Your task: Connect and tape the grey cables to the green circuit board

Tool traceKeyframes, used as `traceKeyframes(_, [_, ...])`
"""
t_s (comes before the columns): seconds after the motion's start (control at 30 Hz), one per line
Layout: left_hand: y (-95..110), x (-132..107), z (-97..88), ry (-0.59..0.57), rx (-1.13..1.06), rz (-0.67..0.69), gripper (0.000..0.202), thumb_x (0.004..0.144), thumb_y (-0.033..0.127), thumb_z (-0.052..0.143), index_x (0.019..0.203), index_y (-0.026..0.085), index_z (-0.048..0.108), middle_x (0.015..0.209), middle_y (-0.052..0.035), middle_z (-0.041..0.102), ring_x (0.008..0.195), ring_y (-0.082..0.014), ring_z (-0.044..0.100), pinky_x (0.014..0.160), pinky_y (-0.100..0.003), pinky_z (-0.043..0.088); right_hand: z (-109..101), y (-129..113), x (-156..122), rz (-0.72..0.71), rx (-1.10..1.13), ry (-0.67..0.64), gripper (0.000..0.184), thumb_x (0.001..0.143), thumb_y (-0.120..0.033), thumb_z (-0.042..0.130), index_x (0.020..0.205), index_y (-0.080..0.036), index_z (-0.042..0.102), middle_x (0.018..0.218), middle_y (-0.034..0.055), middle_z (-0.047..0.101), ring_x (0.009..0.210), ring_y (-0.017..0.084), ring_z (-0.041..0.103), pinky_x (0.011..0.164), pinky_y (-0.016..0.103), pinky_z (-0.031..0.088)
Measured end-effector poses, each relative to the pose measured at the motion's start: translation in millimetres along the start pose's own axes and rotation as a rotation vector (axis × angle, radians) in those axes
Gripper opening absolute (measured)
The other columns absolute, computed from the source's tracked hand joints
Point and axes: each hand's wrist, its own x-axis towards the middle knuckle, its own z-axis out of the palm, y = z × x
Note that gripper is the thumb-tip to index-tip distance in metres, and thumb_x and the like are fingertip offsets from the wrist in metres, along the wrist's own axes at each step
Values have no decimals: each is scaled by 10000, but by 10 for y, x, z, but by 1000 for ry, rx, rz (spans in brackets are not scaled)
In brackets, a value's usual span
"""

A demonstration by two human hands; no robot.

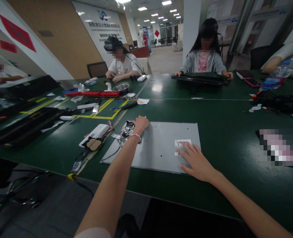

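A flat grey-white panel (158, 143) lies on the green table in front of me, with a label (182, 142) on its right part. A circuit board (128, 129) sits at the panel's upper left, with a grey cable running from it. My left hand (141, 123) is at the board's right edge, its fingers curled. What its fingertips pinch, if anything, is too small to make out. My right hand (194, 161) rests with spread fingers on the panel's right side, partly over the label, and holds nothing.
Left of the panel lies a white power strip (96, 135) with cables. Farther left are long black parts (29, 127) and red strips (94, 94). A phone-like object (278, 147) is at right. Across the table, one person (123, 61) sits and another (203, 56) holds a black screen.
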Motion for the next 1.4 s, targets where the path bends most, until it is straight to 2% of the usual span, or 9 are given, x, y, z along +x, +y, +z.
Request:
traceKeyframes(0.17, [-245, -103, -182, 136, -59, 76, 482, 957, 334, 380, 1364, 96, 479, 1415, -239, 475, 1270, -339, 493, 991, -479, 430, 0, 3, -3, -4, -1, 5, 656, 968, -584, 346, 1533, -255, 305, 1653, 78, 72, 1503, 301, 24, 1196, 518, 63])
traceKeyframes(0.37, [-985, -472, -316, 206, 67, 92, 450, 926, 397, 444, 1260, 117, 559, 1267, -181, 594, 1178, -306, 565, 986, -387, 442, 21, 12, 11, -7, -8, 13, 667, 963, -588, 362, 1533, -246, 309, 1651, 96, 78, 1502, 307, 32, 1197, 515, 64])
traceKeyframes(0.53, [-1434, -935, -209, 166, 130, 102, 493, 918, 476, 443, 1266, 142, 547, 1260, -167, 612, 1165, -314, 579, 950, -391, 466, 23, 11, 8, 3, 0, 7, 668, 967, -604, 330, 1536, -254, 302, 1653, 79, 65, 1501, 310, 25, 1195, 529, 68])
traceKeyframes(0.7, [-1629, -1144, -151, 35, 147, 111, 462, 910, 470, 443, 1271, 208, 561, 1282, -116, 631, 1134, -292, 616, 914, -356, 486, -4, -4, -1, 11, 13, 2, 666, 966, -607, 333, 1536, -263, 300, 1654, 63, 64, 1501, 300, 19, 1198, 522, 73])
traceKeyframes(0.97, [-1579, -1049, -245, 22, 249, 60, 400, 952, 352, 340, 1085, 205, 687, 1030, -144, 718, 951, -329, 679, 794, -398, 503, 17, 9, 4, 3, 11, 13, 659, 968, -591, 343, 1537, -263, 295, 1654, 62, 60, 1502, 297, 20, 1198, 522, 73])
traceKeyframes(1.03, [-1557, -964, -313, 36, 274, 49, 392, 950, 326, 344, 1037, 183, 699, 981, -159, 715, 914, -335, 680, 769, -405, 502, 13, 12, 5, 3, 10, 11, 660, 966, -587, 352, 1540, -266, 287, 1654, 63, 54, 1502, 296, 18, 1197, 525, 74])
traceKeyframes(1.13, [-1490, -782, -481, 112, 284, 15, 407, 957, 301, 328, 1093, 158, 684, 990, -176, 703, 921, -339, 668, 769, -416, 496, 8, 16, 7, -3, 9, 5, 663, 964, -585, 362, 1540, -266, 286, 1653, 65, 59, 1502, 297, 18, 1198, 523, 71])
traceKeyframes(1.27, [-1210, -482, -686, 283, 231, 28, 441, 983, 306, 287, 1166, 166, 663, 1050, -159, 701, 978, -311, 658, 817, -399, 490, 21, 23, 18, -2, 6, 7, 657, 966, -578, 360, 1538, -261, 294, 1652, 75, 64, 1501, 305, 25, 1197, 528, 69])
traceKeyframes(1.4, [-785, -197, -631, 283, 180, 102, 453, 985, 263, 268, 1177, 146, 660, 1114, -174, 691, 1022, -322, 657, 820, -407, 496, 34, 28, 32, -4, -3, -1, 660, 962, -579, 369, 1533, -254, 309, 1651, 85, 67, 1501, 310, 27, 1195, 533, 68])
